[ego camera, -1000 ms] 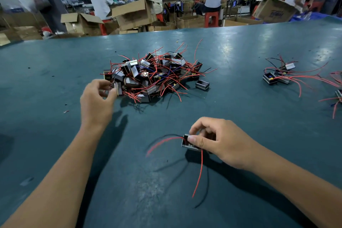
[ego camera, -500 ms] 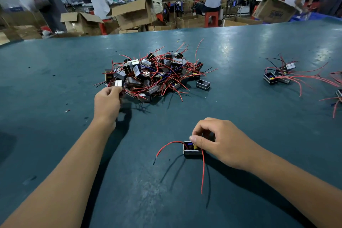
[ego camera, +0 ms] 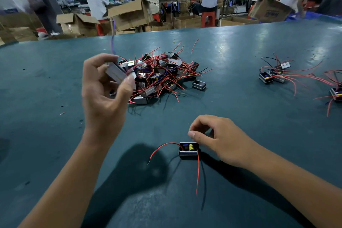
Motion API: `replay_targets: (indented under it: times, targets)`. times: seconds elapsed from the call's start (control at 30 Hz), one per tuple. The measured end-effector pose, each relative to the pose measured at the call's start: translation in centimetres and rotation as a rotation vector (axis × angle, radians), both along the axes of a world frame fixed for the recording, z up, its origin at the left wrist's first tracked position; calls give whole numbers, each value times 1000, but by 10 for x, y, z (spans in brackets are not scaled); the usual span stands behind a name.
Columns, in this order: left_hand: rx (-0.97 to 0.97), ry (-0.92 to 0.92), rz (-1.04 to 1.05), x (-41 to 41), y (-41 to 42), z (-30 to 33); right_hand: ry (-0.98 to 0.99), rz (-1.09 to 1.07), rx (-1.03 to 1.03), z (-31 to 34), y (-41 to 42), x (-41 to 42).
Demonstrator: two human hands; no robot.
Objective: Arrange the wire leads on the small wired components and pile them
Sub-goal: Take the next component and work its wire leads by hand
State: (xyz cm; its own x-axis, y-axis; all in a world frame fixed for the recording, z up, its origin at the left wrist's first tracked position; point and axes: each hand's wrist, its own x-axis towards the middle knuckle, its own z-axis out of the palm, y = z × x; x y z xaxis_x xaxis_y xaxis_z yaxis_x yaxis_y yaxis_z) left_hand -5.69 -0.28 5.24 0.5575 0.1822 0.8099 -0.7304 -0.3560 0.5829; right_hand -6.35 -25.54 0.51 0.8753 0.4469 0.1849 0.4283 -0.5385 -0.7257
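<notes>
Head view: left hand (ego camera: 103, 98) raised, fingers clamped on 1 component (ego camera: 116, 72) over the tangled pile (ego camera: 159, 76). Right hand (ego camera: 212, 135) curled, touching 1 placed component (ego camera: 188, 151) on the surface (ego camera: 55, 98). Risk: snagged leads dragging pile units along.

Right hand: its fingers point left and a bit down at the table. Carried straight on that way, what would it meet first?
Most likely the small component on the green table, right under the right hand fingertips. Whether they already touch its rim is unclear; past it lies only a red lead.
</notes>
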Motion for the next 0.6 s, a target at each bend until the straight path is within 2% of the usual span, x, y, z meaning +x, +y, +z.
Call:
replay_targets:
  times: [0.13,0.27,0.43,0.53,0.6]
  targets:
    - [24,317,-268,0,-17,-11,-22,-21,66,1,0,0]
    - [71,527,-370,2,-31,-27,-39,-68,225,4,0,1]
    - [84,567,-452,0,-38,-34,159,-79,531,10,2,1]
    - [120,514,-422,0,-41,-35,290,-80,723,14,2,0]
    - [156,486,-404,-1,-43,-36,330,-63,781,17,2,-1]
